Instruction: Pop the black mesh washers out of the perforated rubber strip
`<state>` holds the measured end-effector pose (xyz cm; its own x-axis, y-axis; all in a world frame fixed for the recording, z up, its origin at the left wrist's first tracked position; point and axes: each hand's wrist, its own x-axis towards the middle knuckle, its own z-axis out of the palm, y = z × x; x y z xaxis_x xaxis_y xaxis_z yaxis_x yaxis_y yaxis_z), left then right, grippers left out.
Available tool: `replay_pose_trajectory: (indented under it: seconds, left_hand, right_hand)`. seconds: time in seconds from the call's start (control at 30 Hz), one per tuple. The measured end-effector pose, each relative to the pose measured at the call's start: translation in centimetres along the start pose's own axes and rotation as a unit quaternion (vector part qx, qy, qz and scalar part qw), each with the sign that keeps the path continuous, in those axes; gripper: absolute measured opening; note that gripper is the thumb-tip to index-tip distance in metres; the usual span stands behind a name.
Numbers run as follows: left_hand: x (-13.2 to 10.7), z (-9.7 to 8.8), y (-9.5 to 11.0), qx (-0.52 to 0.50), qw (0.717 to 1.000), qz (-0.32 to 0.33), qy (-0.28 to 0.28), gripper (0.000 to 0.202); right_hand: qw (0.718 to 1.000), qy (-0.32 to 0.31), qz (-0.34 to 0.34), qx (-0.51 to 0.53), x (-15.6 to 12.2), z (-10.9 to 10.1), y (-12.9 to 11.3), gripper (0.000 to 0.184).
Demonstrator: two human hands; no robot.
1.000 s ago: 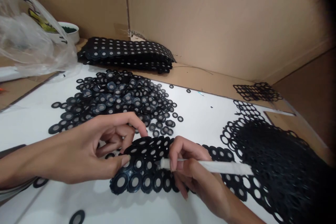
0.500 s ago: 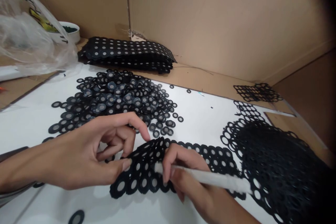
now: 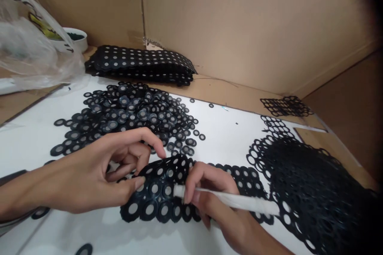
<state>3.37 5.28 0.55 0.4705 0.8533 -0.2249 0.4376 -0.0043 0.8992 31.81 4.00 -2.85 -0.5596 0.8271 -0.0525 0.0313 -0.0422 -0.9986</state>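
Observation:
A black sheet of joined discs with pale round centres [image 3: 164,209] lies on the white board, its left part raised and bent. My left hand [image 3: 98,175] pinches its left edge between thumb and curled fingers, with the index finger arched over the top. In my right hand [image 3: 209,187] is a white pen-like stick [image 3: 248,203], its blunt tip close to the discs; whether it touches them I cannot tell. The right fingers also rest by the sheet and hide part of it.
Loose black discs [image 3: 131,115] are heaped behind my left hand. A tangle of black perforated webbing [image 3: 314,191] lies at right. Further back are a folded dotted sheet [image 3: 143,61], a clear plastic bag [image 3: 36,44] and a white bowl [image 3: 82,42], against cardboard walls [image 3: 239,28].
The stick's tip has shifted slightly left and is sharper now. The sheet's left part shows its discs facing me more. The whole view has moved a little; both hands keep their holds.

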Motion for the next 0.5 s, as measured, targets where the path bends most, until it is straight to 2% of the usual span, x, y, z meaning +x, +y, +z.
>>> replay_pose_trajectory:
  seconds: [0.2,0.33,0.5]
  left_hand:
    - [0.0,-0.4,-0.2,0.007,1.0,-0.003,0.025,0.033]
    - [0.1,-1.0,-0.7,0.022,0.999,-0.013,0.041,0.033]
    - [-0.1,-0.7,-1.1,0.033,0.997,-0.013,0.064,0.031]
  right_hand:
    - [0.999,0.029,-0.004,0.013,-0.6,-1.1,0.2,0.016]
    - [1.0,0.009,0.01,0.003,-0.1,-2.1,-0.2,0.015]
    - [0.999,-0.019,0.032,-0.025,0.8,-1.6,-0.6,0.009]
